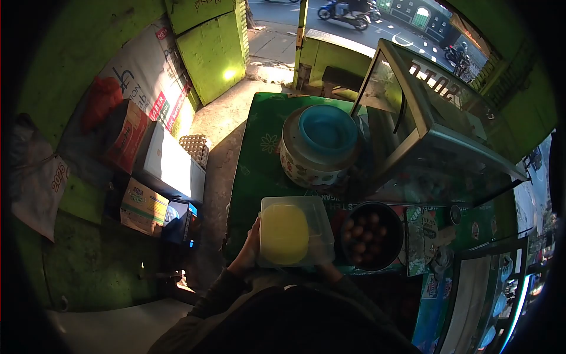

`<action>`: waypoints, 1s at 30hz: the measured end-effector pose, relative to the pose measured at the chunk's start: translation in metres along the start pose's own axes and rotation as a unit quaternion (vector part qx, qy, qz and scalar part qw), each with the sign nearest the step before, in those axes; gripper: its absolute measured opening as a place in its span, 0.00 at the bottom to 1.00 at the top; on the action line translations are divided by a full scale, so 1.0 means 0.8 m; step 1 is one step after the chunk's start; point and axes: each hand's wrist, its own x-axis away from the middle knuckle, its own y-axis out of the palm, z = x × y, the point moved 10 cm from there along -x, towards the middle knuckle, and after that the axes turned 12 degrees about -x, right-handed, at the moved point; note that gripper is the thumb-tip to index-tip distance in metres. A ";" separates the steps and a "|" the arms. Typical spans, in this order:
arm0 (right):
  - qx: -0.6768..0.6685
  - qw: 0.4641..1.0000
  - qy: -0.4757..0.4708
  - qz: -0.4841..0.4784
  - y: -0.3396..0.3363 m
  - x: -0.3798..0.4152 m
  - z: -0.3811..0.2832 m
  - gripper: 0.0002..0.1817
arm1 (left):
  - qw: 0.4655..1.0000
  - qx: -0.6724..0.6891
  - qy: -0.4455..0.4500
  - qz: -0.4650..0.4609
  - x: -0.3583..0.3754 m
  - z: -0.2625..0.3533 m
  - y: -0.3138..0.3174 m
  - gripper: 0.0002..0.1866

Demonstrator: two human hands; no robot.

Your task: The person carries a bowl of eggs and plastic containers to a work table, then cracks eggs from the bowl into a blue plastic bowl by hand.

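A clear plastic food container (321, 227) is held up close in front of my body. Through it shows a yellow rounded block or mass (284, 234), whose kind I cannot tell. My left hand (250, 246) is wrapped round the container's left side. At its lower right, my right hand (328, 270) grips the corner, with most of its fingers hidden behind the plastic. Just to the right stands a dark round pot (401, 241) with several brown eggs (367, 233) in it.
A blue basin (328, 128) sits on a patterned round tub (306, 171) on the green table (253, 141). Beyond it rises a glass display case (418, 127). Boxes (168, 162) and egg trays (194, 147) are stacked at the left wall. Motorbikes (345, 15) pass on the street.
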 end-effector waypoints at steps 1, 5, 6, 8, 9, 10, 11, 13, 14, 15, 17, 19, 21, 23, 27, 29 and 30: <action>-0.051 0.998 0.031 -0.012 0.003 -0.010 -0.008 0.22 | 1.000 0.000 0.001 0.001 -0.004 0.004 0.006 0.33; -0.247 0.955 0.154 -0.061 0.006 -0.018 -0.033 0.22 | 0.995 0.090 -0.038 -0.005 -0.013 -0.011 -0.001 0.32; -0.294 0.935 0.184 -0.073 0.001 -0.009 -0.039 0.23 | 0.994 0.084 -0.057 -0.039 -0.018 -0.022 -0.005 0.32; -0.385 0.886 0.242 -0.094 -0.001 0.002 -0.049 0.23 | 0.994 0.061 -0.052 -0.077 -0.025 -0.034 -0.017 0.34; -0.429 0.856 0.271 -0.104 0.004 0.005 -0.057 0.23 | 0.992 0.037 -0.048 -0.115 -0.025 -0.040 -0.014 0.35; -0.428 0.856 0.270 -0.103 0.002 0.008 -0.060 0.23 | 0.991 0.037 -0.048 -0.116 -0.028 -0.048 -0.014 0.35; -0.352 0.909 0.201 -0.097 -0.009 0.005 -0.071 0.22 | 0.995 0.005 -0.034 -0.091 -0.030 -0.045 -0.014 0.34; -0.272 0.949 0.130 -0.089 -0.021 0.001 -0.081 0.21 | 0.997 -0.027 -0.022 -0.067 -0.036 -0.057 -0.022 0.33; -0.199 0.967 0.101 -0.121 -0.020 -0.005 -0.083 0.22 | 0.998 -0.047 -0.036 -0.010 -0.048 -0.088 -0.047 0.30; -0.124 0.978 0.072 -0.153 -0.015 -0.006 -0.088 0.23 | 0.995 -0.067 -0.051 0.048 -0.049 -0.096 -0.064 0.28; -0.131 0.978 0.099 -0.125 -0.015 -0.009 -0.083 0.23 | 0.998 -0.020 -0.055 0.020 -0.039 -0.089 -0.058 0.27; -0.137 0.978 0.125 -0.098 -0.018 -0.009 -0.075 0.23 | 0.998 0.027 -0.059 -0.007 -0.039 -0.090 -0.055 0.26; -0.128 0.976 0.155 -0.088 -0.018 -0.005 -0.053 0.24 | 0.992 -0.126 0.011 -0.018 -0.048 -0.085 -0.061 0.26; -0.137 0.982 0.112 -0.067 -0.023 -0.014 -0.055 0.23 | 0.974 -0.219 0.039 0.037 -0.040 -0.079 -0.066 0.25; -0.271 0.939 0.198 -0.075 -0.042 -0.024 -0.097 0.22 | 0.884 -0.454 0.049 0.102 -0.031 -0.053 -0.067 0.24; -0.206 0.926 0.288 -0.132 -0.044 -0.020 -0.096 0.21 | 0.849 -0.512 0.088 0.103 -0.020 -0.037 -0.053 0.20; -0.221 0.936 0.245 -0.125 -0.040 -0.026 -0.087 0.21 | 0.808 -0.566 0.128 0.105 -0.014 -0.024 -0.040 0.16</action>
